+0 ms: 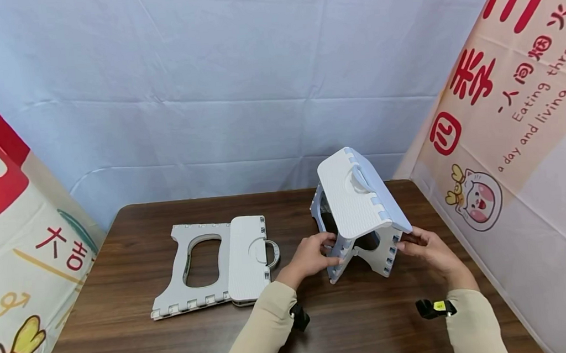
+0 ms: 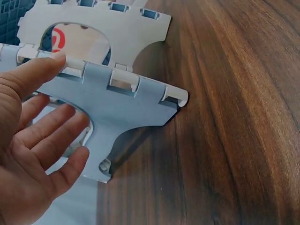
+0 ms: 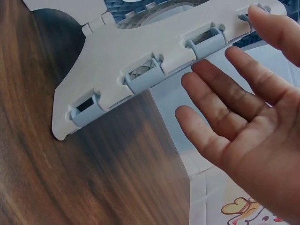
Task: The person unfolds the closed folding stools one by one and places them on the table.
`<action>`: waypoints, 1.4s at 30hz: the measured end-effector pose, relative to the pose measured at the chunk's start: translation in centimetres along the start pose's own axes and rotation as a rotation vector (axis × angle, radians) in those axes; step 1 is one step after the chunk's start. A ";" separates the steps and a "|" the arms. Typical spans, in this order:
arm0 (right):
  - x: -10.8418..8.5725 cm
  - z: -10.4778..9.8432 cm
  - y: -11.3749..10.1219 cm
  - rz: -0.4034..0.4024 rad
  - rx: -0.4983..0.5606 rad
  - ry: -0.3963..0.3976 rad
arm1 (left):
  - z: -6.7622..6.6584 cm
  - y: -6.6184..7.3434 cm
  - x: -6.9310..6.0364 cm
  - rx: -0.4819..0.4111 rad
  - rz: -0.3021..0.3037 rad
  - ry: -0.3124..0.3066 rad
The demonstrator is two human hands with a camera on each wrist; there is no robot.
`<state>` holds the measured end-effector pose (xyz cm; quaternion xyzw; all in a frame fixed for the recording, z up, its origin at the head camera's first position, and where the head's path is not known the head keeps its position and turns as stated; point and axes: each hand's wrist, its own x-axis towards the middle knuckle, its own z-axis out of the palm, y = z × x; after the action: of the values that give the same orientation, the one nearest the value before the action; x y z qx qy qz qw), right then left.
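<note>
A white and light-blue folding step stool point(image 1: 351, 193) stands partly unfolded at the table's right, its two seat halves sloping like a roof. My left hand point(image 1: 311, 257) holds the near left edge of its leg frame. In the left wrist view the thumb point(image 2: 47, 65) lies on the hinged edge and the fingers stand by the blue side panel point(image 2: 117, 103). On the other side, my right hand point(image 1: 431, 251) pinches the right hinged edge. The right wrist view has its thumb point(image 3: 276, 28) on the white panel point(image 3: 108, 51), the other fingers loosely extended behind.
Left of the hands, a second white folding stool point(image 1: 248, 257) lies flat on the brown wooden table point(image 1: 365, 331), its oval-holed leg panel point(image 1: 177, 295) spread out to the left. A pale cloth point(image 1: 209, 121) hangs behind, and printed cloths flank both sides.
</note>
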<state>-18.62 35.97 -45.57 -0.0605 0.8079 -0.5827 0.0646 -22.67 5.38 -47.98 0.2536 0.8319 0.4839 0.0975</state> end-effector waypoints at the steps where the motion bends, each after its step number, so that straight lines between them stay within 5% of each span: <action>1: -0.1 0.0 0.0 0.004 -0.017 0.009 | -0.1 0.0 -0.1 -0.008 0.002 0.000; 5: -0.5 0.1 0.0 -0.017 -0.092 0.047 | -0.5 0.3 -0.3 -0.017 0.000 -0.013; 11: -1.2 -0.1 -0.4 -0.025 -0.200 0.110 | -1.7 0.7 -0.4 0.143 0.028 -0.003; 17: -1.9 -0.3 -1.3 -0.093 -0.357 0.181 | -2.7 1.3 -0.6 0.308 0.055 0.074; 22: -1.8 -0.6 -2.4 -0.192 -0.368 0.256 | -3.5 2.5 -0.8 0.418 0.096 0.151; 29: -1.7 -1.2 -3.8 -0.200 -0.461 0.260 | -4.3 3.8 -0.9 0.617 0.165 0.213; 34: -1.2 -1.7 -5.3 -0.284 -0.552 0.216 | -4.7 4.8 -0.8 0.722 0.214 0.267; 42: -0.6 -1.9 -7.6 -0.299 -0.627 0.168 | -5.0 6.2 -0.5 0.687 0.305 0.303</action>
<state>-18.22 35.51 -37.74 -0.1469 0.9320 -0.3126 -0.1096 -22.23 3.86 -40.20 0.3175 0.9031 0.2185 -0.1896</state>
